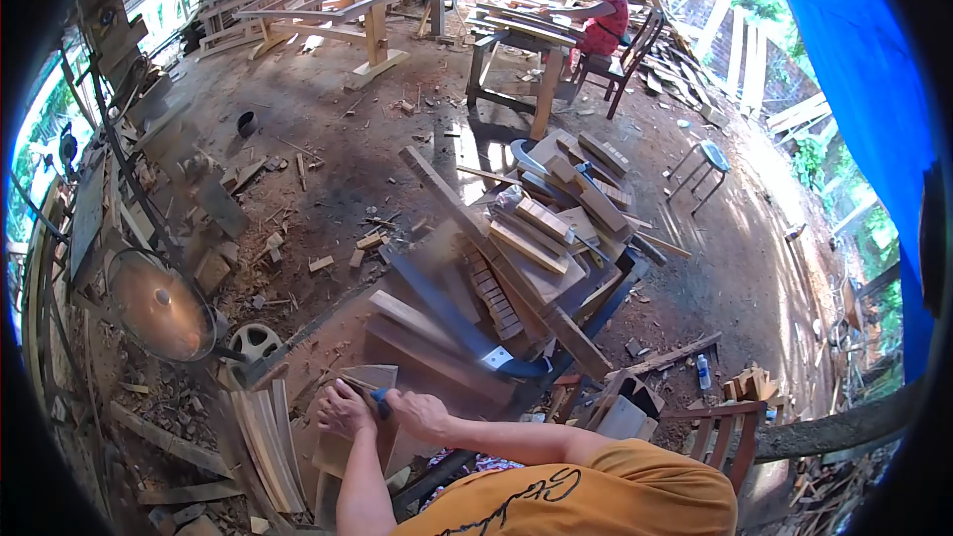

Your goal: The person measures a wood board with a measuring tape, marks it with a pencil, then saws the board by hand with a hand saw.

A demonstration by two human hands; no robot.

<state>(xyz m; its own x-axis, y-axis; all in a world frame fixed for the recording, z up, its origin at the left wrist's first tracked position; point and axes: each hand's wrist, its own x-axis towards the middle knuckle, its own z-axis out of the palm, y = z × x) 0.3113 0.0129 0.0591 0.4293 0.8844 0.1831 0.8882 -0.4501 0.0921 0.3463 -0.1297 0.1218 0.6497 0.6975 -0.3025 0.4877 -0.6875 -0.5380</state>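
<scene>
My left hand (pixel 345 410) rests on a wooden board (pixel 336 449) at the bottom centre, its fingers curled over the wood. Close beside it, my right hand (pixel 421 415) is closed round a small blue object (pixel 379 401), which touches or hovers just over the board; its exact kind is too small to make out. Pale wooden strips (pixel 266 447) stand just left of the board. Ahead of my hands lie more wooden planks (pixel 422 323) and a long dark blue-grey bar (pixel 437 303).
A pile of cut wood blocks (pixel 556 208) covers the bench in front. A large round disc (pixel 162 296) stands at left. Further off, a person in red (pixel 604 25) sits at a wooden table (pixel 526 30). A stool (pixel 700 169) and a water bottle (pixel 704 372) are at right.
</scene>
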